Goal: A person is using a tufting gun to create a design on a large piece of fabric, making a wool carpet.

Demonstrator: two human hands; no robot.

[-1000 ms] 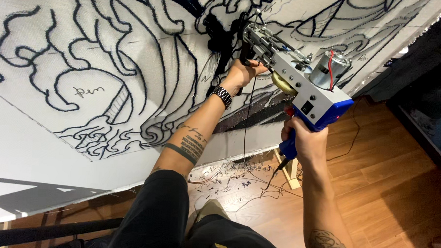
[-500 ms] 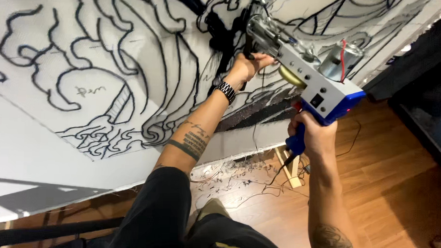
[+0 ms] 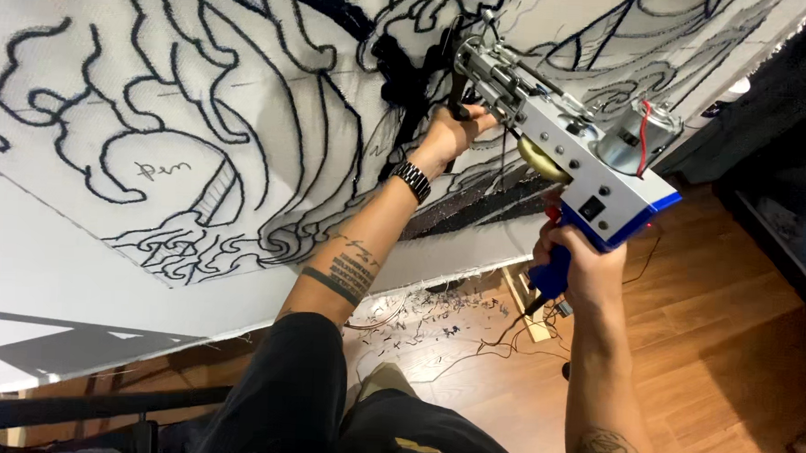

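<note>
Black sleeve (image 3: 281, 383), dark wristband (image 3: 412, 179), forearm tattoos (image 3: 348, 271); dark trousers, probably.

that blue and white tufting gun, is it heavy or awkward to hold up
The tufting gun probably weighs a fair bit: metal body, motor on top. It looks front-heavy, since the right hand grips the rear handle while the left hand steadies the front.

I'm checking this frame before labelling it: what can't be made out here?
- Head view: the tufting gun tip at the cloth is hidden by the left hand and black yarn.
- The right hand covers the blue grip, so its trigger is unseen.
- The cloth's drawing is cut off by the top and left edges.
- Yarn scraps on the floor are too small to tell apart.
</note>
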